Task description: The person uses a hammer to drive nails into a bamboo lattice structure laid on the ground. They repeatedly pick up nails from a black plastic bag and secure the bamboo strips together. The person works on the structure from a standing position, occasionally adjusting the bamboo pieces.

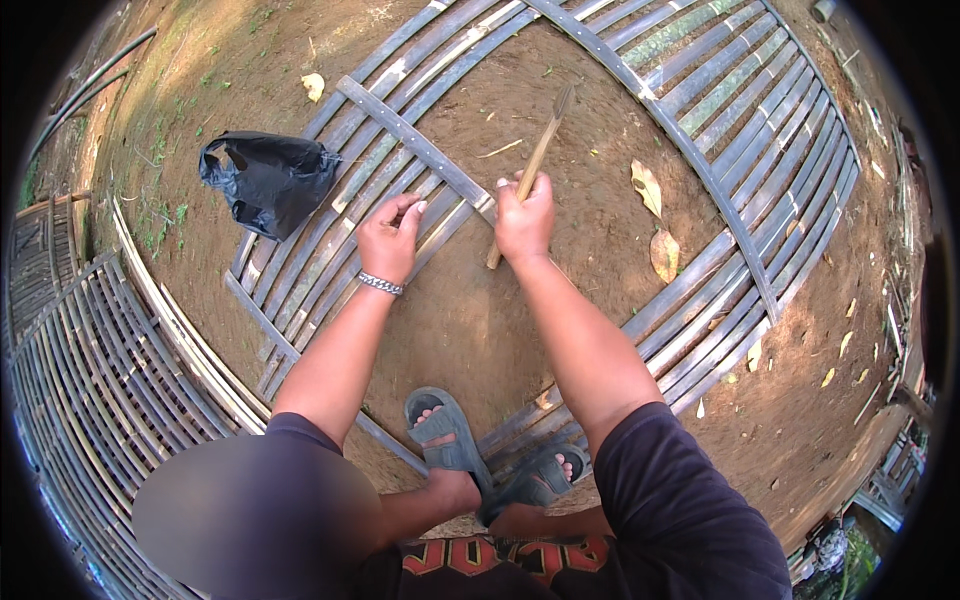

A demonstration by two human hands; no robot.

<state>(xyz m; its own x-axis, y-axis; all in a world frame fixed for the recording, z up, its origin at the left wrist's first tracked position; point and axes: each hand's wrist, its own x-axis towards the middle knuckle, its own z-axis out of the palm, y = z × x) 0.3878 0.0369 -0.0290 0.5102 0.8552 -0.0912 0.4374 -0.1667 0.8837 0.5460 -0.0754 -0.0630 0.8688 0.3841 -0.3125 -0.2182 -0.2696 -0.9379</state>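
Observation:
My right hand point(525, 220) is wrapped round the wooden handle of a hammer point(545, 145). Its narrow dark head points away from me, and the handle's butt sticks out below my fist. To the left, my left hand point(387, 240), with a chain bracelet at the wrist, has its fingers curled and thumb and forefinger close together. Whatever may be between them is too small to make out. Beneath both hands lies a bamboo slat panel point(330, 235), crossed by a dark batten point(415, 140) with small nail heads along it. The batten's near end is beside my right fist.
A black plastic bag point(270, 185) rests on the panel's left part. More slatted bamboo point(740, 120) spreads to the far right, joined by a long batten. Another slatted panel point(110, 370) stands at left. My sandalled feet point(450, 440) are close below. Dry leaves point(664, 255) lie on bare soil.

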